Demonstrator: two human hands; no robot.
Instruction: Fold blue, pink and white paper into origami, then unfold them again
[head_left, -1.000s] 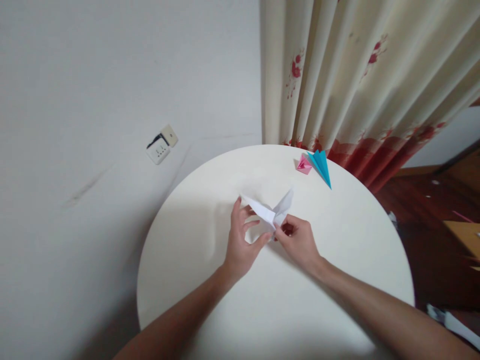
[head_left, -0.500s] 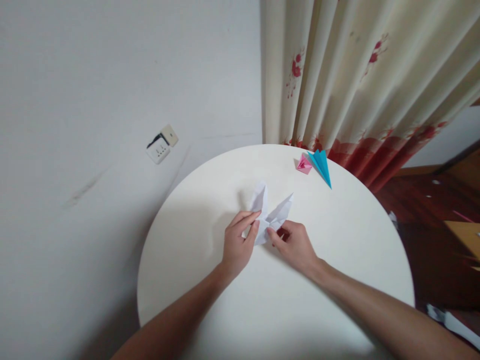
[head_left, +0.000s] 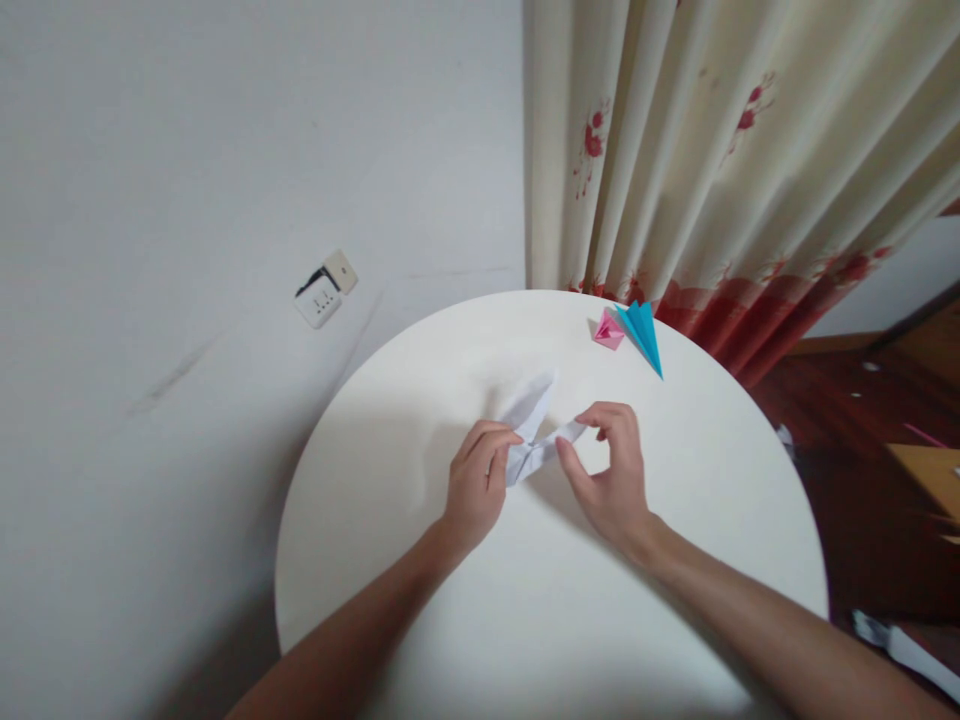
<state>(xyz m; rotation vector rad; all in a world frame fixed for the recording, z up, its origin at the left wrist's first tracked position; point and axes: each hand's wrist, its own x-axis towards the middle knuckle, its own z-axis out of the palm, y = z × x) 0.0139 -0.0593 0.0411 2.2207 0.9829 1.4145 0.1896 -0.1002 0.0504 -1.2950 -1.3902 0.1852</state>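
A white folded paper (head_left: pixel 529 408) is held between both hands above the middle of the round white table (head_left: pixel 390 400). Its larger pointed flap rises toward the back, and a narrower flap slants out to the right. My left hand (head_left: pixel 478 478) pinches the paper's left side, hiding part of it. At the right flap, my right hand (head_left: pixel 611 475) grips with the thumb near its lower edge and the forefinger by its outer tip.
Toward the table's back right lie a pink folded paper piece (head_left: pixel 608 330) and a blue paper plane (head_left: pixel 642 336). A patterned curtain (head_left: pixel 675 150) hangs behind them. On the wall at left is a socket (head_left: pixel 319 300).
My right hand has shifted up and right, from the paper's lower part to its right flap. That flap now lies lower and flatter, and the back flap leans further right.
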